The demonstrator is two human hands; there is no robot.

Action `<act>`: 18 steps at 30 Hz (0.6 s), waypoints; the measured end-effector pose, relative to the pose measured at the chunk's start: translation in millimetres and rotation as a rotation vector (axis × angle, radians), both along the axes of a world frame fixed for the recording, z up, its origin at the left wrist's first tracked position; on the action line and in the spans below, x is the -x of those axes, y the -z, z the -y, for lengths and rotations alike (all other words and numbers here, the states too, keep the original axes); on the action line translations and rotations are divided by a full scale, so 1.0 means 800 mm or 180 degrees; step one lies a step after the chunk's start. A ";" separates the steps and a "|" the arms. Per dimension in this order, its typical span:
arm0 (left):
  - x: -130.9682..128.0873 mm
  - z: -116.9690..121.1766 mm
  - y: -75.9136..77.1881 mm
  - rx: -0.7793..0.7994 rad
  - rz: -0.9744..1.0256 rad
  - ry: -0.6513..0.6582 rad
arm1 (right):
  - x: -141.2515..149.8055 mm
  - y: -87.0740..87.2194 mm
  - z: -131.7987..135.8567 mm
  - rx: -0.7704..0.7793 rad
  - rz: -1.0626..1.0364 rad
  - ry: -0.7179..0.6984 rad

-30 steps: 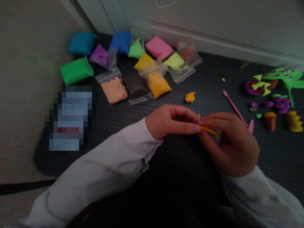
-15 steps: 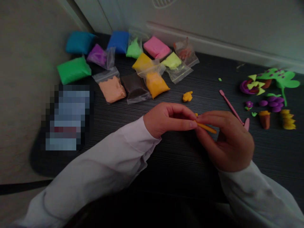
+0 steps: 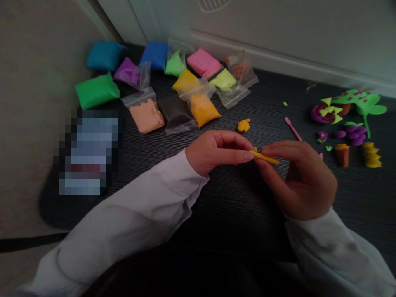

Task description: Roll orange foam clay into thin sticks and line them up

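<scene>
1. Covering most of the view, the dark table [image 3: 222,206] carries the things told below; a pale wall [image 3: 293,37] rises at its far edge.
2. Two pale sleeves [image 3: 133,214] come in from the near side, one on each arm of the person.
3. The phone [image 3: 91,156] lies at the left; its screen is blurred, so it cannot be read.
4. The right hand [image 3: 301,181] has its thumb and forefinger at two sides of the strip; whether they press on it, I cannot tell.
5. The left hand [image 3: 213,152] is pinching the left end of the strip between thumb and forefinger.
6. Behind the hands lie the bags, of many colours: among them the green bag [image 3: 97,90], the pink bag [image 3: 204,62], the black bag [image 3: 177,113] and, just behind the left hand, the orange bag [image 3: 204,110].
7. At the far right is the plant [image 3: 373,105], green with purple dots; near it are the purple cup [image 3: 316,114] and the grapes [image 3: 355,134].
8. Closer to the person, the brown pot [image 3: 342,156] is near the yellow stack [image 3: 372,156].
9. The pink tool [image 3: 293,128] lies partly hidden by the right hand.
10. The strip [image 3: 269,158], thin and orange-yellow, is between the two hands, its right end pointing to the right palm.
11. The orange lump [image 3: 243,125] lies behind the left fingertips, apart from them.
12. Smallest are the flower [image 3: 322,136], the leaf [image 3: 328,148] and the green bit [image 3: 285,104].
</scene>
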State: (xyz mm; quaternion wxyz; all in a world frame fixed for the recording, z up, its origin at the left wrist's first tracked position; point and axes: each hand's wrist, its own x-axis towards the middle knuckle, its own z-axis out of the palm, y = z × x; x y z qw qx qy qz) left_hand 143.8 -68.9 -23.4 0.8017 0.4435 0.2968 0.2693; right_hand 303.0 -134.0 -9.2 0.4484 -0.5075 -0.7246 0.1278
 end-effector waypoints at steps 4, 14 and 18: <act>0.000 0.000 -0.001 -0.0018 -0.0030 -0.0030 | -0.001 0.000 -0.001 -0.0022 0.0053 -0.0016; 0.000 -0.002 -0.002 -0.0053 0.0028 -0.0125 | -0.005 0.001 -0.001 -0.0119 0.0192 0.0064; 0.000 -0.002 -0.003 -0.0002 0.0016 -0.0202 | -0.006 0.000 -0.001 -0.0173 0.0224 0.0128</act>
